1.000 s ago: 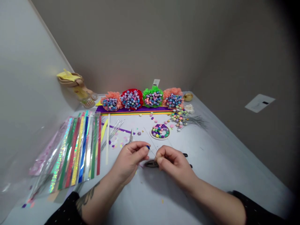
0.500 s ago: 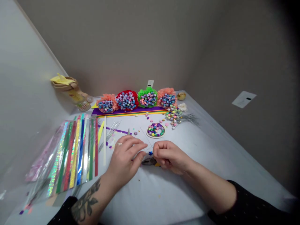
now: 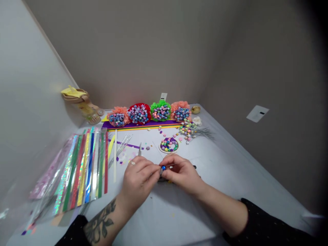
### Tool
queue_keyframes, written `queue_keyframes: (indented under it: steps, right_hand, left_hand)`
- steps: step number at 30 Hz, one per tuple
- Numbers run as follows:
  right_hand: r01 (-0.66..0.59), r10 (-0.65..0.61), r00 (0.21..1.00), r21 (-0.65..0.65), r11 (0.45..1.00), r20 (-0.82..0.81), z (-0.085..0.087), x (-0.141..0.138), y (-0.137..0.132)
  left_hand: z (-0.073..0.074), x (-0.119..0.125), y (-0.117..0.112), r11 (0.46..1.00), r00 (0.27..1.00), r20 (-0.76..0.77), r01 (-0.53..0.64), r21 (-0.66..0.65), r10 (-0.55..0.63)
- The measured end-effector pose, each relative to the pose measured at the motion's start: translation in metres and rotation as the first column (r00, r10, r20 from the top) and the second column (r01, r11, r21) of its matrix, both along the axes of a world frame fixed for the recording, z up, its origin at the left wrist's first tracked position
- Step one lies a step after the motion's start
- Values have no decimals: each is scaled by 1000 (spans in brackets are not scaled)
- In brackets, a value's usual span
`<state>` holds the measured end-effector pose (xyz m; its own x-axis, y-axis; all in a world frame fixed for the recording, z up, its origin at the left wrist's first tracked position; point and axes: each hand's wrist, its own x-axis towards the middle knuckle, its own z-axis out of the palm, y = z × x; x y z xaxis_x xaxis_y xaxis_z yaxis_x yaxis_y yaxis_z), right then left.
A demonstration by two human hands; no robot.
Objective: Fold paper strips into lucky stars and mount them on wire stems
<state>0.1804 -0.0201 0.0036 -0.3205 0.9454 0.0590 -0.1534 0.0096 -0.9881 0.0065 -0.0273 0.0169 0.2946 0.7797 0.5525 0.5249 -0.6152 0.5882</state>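
Fingers (image 3: pixel 153 168) of your left hand (image 3: pixel 138 181) and right hand (image 3: pixel 181 172) are pinching a small blue paper star (image 3: pixel 163 167) — it's sitting right between your fingertips on a thin wire (image 3: pixel 174 165). Pliers (image 3: pixel 164 179) are lying just below your fingers, scissors (image 3: pixel 139 149) are lying beyond your left fingers — a ring of paper stars (image 3: pixel 168 145) is sitting farther out past both hands.

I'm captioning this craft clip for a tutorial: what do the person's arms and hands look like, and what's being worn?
The left sleeve and right sleeve are black with fine dots. The left hand wears a ring, and the left forearm carries a dark, leafy tattoo.
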Motion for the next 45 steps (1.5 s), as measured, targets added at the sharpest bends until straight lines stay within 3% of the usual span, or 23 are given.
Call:
queue_keyframes:
  steps: [2,6,12,17,21,26,29,31,32,34,36,37,39,41,45]
  right_hand:
    - [28,-29,1000,17,999,7,0,2,2]
    - [95,-104,987,-76,993,-125,1,10,13]
    - [284,-304,895,-109,953,-326,13,31,32]
    - [275,-306,874,-133,952,-379,18,34,35]
    - [135,-192,929,-192,972,-317,7,22,30]
    - [-9,-25,982,-179,984,-187,-9,3,18]
    - [15,-22,996,-94,995,-81,-5,3,17]
    - [144,-149,987,68,987,64,2,15,23]
    - [251,-283,947,196,948,155,5,25,30]
    - [423,-593,742,466,777,314,5,50,47]
    - [413,-754,498,647,641,429,-2,77,67]
    - [370,-774,401,686,626,489,-7,90,77]
    - [302,-757,179,697,650,629,-19,110,93]
    - [308,-738,97,685,660,668,-29,123,103]
    - [357,-717,9,667,654,698,-38,129,109]
  left_hand:
    - [-1,0,0,1000,1000,-12,4,13,-4]
    - [2,-3,3,998,999,-14,-48,-31,48]
    - [6,-3,7,982,992,75,-88,-165,101]
    - [5,-2,9,958,989,43,-128,-257,144]
    - [3,1,9,937,984,38,-155,-312,175]
    - [-6,9,3,943,995,17,-92,-320,103]
    - [-15,11,1,944,999,11,-27,-328,33]
    - [-20,10,2,943,1000,-13,-12,-334,9]
    - [-22,8,4,942,999,-45,-23,-334,9]
    - [-23,4,8,944,987,-157,-76,-322,25]
    - [-23,1,12,944,954,-297,-140,-300,47]
    - [-22,0,13,942,931,-362,-167,-293,53]
    - [-20,-1,15,934,885,-463,-207,-292,51]
    - [-18,0,15,924,847,-531,-231,-305,36]
    - [-17,3,14,923,786,-617,-264,-281,37]
